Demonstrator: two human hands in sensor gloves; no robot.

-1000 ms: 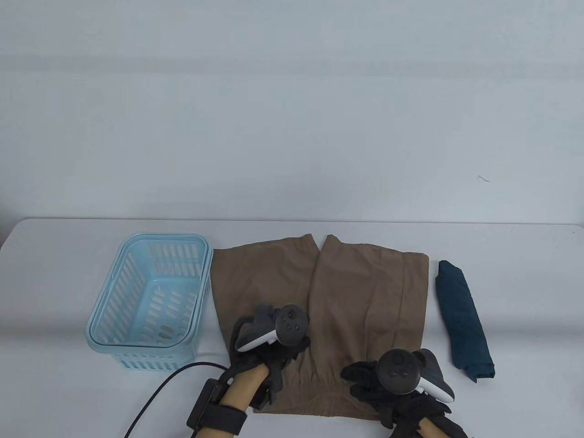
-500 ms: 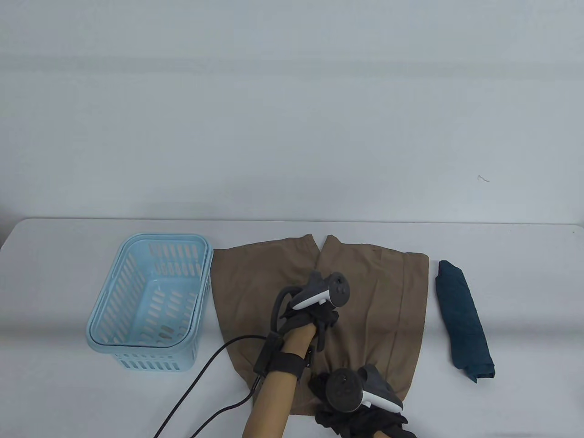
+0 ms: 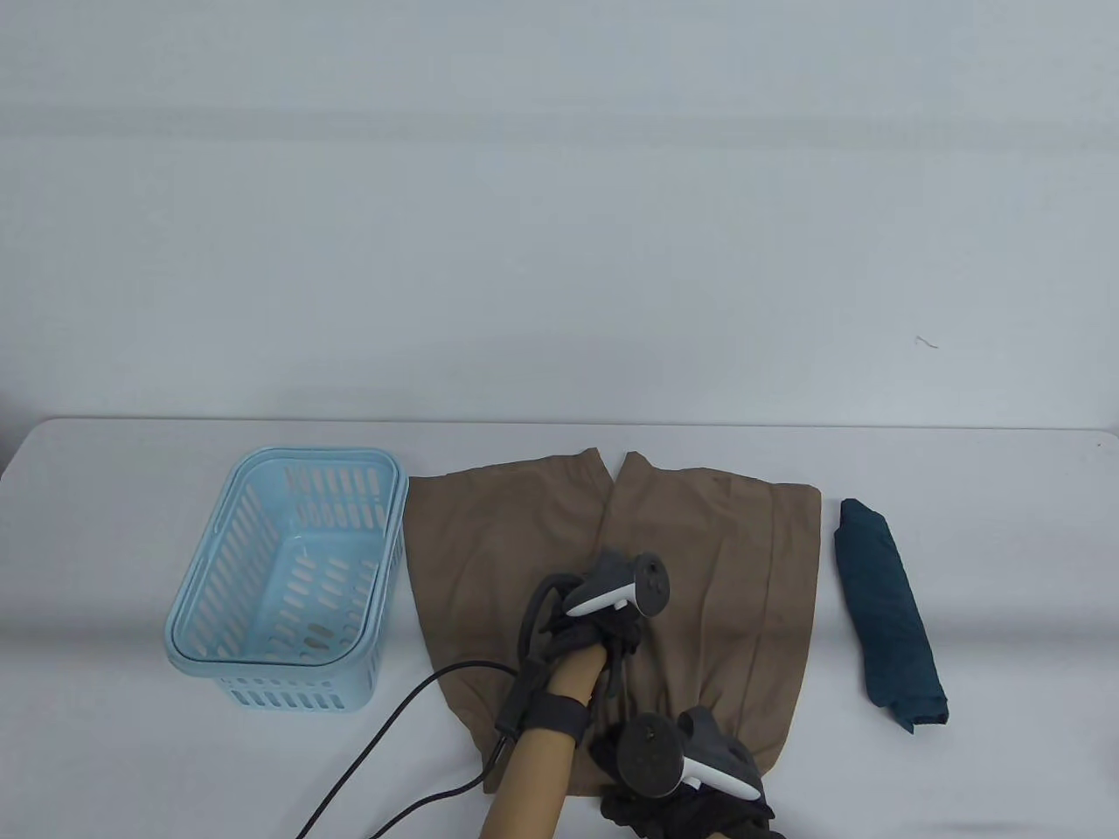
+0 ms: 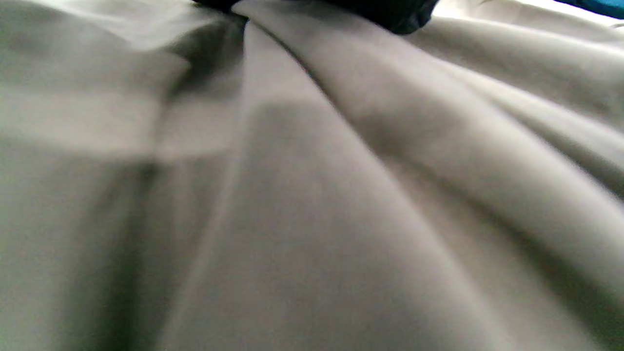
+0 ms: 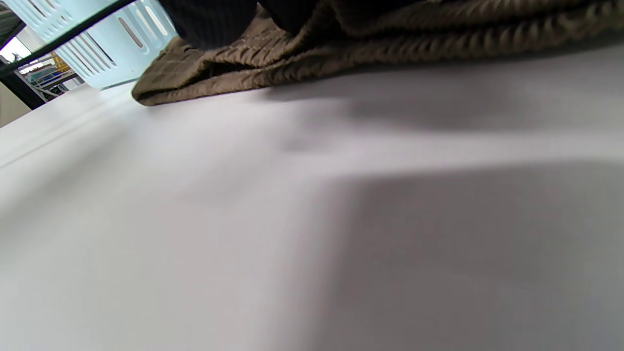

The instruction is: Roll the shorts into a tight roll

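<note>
The brown shorts point(image 3: 489, 559) lie flat on the white table point(image 3: 131, 743), legs pointing away and waistband toward me. My left hand point(image 3: 616, 642) rests on the middle of the shorts below the crotch, turned on its side. In the left wrist view its fingertips point(image 4: 390, 12) touch the fabric point(image 4: 312, 195), where creases run together. My right hand point(image 3: 616, 745) is at the middle of the waistband near the table's front. In the right wrist view its fingers point(image 5: 214, 19) hold the ribbed waistband point(image 5: 390, 44), which is bunched and slightly raised off the table point(image 5: 243, 219).
A light blue slotted basket point(image 3: 288, 459) stands just left of the shorts and shows in the right wrist view point(image 5: 102, 53). A dark teal rolled cloth point(image 3: 887, 603) lies to the right. A black cable point(image 3: 393, 708) trails from my left wrist.
My left hand moved from the left waistband area up and right to the middle of the shorts. My right hand slid left along the waistband, drawing the right corner inward.
</note>
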